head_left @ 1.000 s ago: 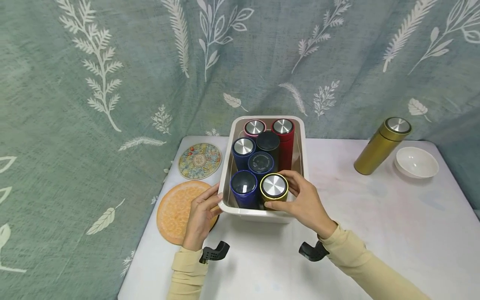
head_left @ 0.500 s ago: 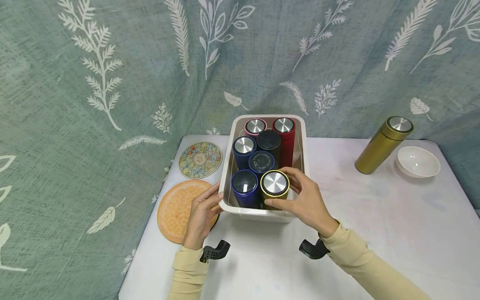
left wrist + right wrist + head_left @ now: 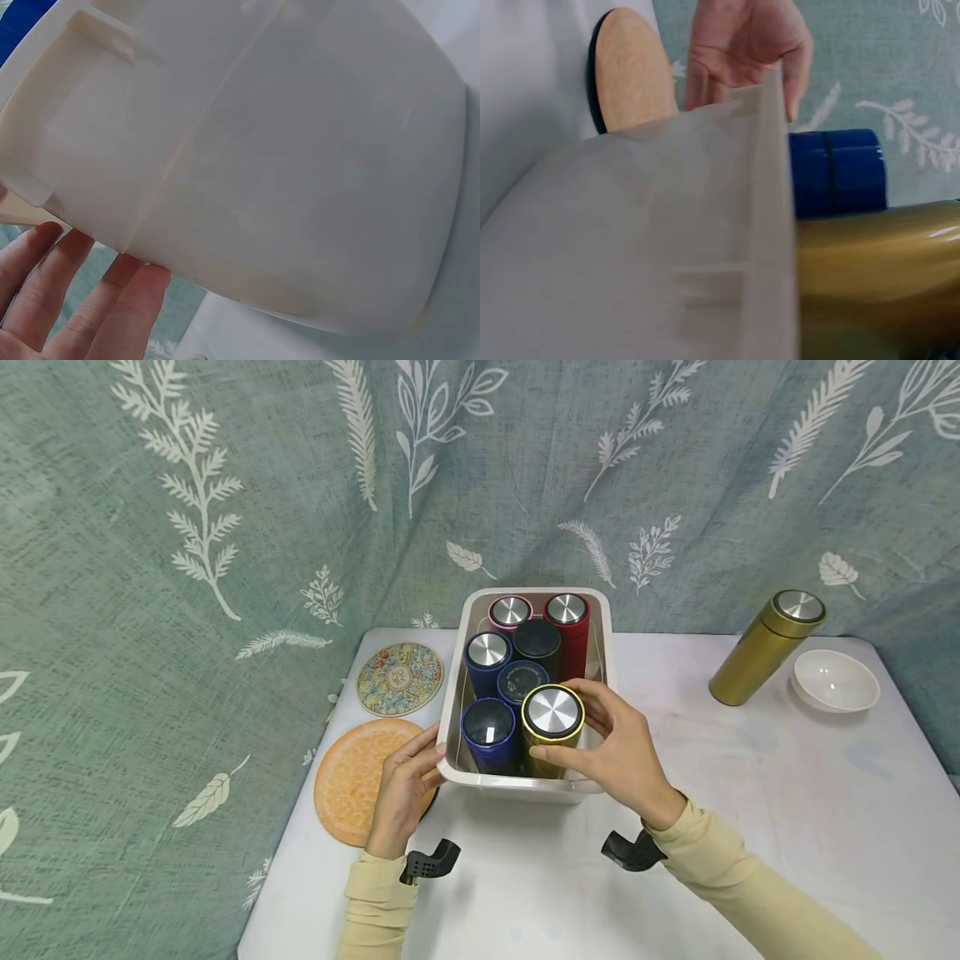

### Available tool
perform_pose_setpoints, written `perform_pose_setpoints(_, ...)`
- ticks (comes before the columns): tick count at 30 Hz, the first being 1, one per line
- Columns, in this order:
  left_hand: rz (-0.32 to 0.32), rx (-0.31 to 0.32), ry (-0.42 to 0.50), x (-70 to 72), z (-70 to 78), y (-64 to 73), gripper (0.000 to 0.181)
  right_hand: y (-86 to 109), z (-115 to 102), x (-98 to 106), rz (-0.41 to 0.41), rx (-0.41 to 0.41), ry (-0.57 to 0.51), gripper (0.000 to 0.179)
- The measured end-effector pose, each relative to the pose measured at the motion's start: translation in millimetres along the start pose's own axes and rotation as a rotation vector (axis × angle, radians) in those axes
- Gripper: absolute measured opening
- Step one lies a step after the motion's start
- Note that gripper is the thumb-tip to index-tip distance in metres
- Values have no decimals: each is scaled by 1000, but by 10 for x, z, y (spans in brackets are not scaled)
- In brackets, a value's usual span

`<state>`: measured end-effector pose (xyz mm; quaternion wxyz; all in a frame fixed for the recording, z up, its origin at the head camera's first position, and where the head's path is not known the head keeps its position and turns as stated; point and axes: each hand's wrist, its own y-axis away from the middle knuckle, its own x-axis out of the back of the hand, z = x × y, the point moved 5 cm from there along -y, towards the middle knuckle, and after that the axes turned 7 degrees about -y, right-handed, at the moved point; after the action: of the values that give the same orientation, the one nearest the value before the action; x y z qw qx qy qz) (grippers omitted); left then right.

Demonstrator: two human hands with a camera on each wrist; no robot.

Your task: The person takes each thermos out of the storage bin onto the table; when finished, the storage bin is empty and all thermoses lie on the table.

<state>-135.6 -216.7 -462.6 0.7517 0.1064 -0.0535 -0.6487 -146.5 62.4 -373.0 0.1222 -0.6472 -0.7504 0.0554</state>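
My right hand [image 3: 618,747] grips a gold thermos bottle [image 3: 553,712] with a silver-topped lid, thumb and fingers on either side. The bottle stands upright, its lower part inside a white plastic bin [image 3: 606,693] near the front right corner; in the right wrist view the gold bottle [image 3: 877,277] rises well above the rim. My left hand [image 3: 405,789] holds the bin's front left corner, thumb at the rim and fingertips [image 3: 154,277] against the outer wall. Beside the gold bottle in the bin stands a blue bottle [image 3: 489,727]. Several other bottles, including a red one [image 3: 573,643], fill the back.
Another gold thermos [image 3: 765,652] stands at the table's back right, next to a white bowl [image 3: 834,682]. Left of the bin lie an orange round mat [image 3: 352,785] and a patterned round mat [image 3: 400,680]. A green leaf-print cloth [image 3: 285,510] hangs behind the table.
My right hand has raised the gold bottle somewhat and shifted it slightly right and back. The left hand keeps its hold on the bin corner.
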Motion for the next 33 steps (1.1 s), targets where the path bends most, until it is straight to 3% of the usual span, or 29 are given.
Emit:
perform_pose_setpoints(21, -10, 19, 23, -11, -8, -10, 49, 7, -529, 249, 103, 277, -43, 83)
perform_pose_setpoints(28, -19, 24, 31, -3, -4, 11, 50, 33, -750, 335, 125, 413, -192, 84)
perform_pose_setpoints(33, -18, 28, 33, -2, -8, 9, 50, 38, -835, 414, 126, 450, -260, 83)
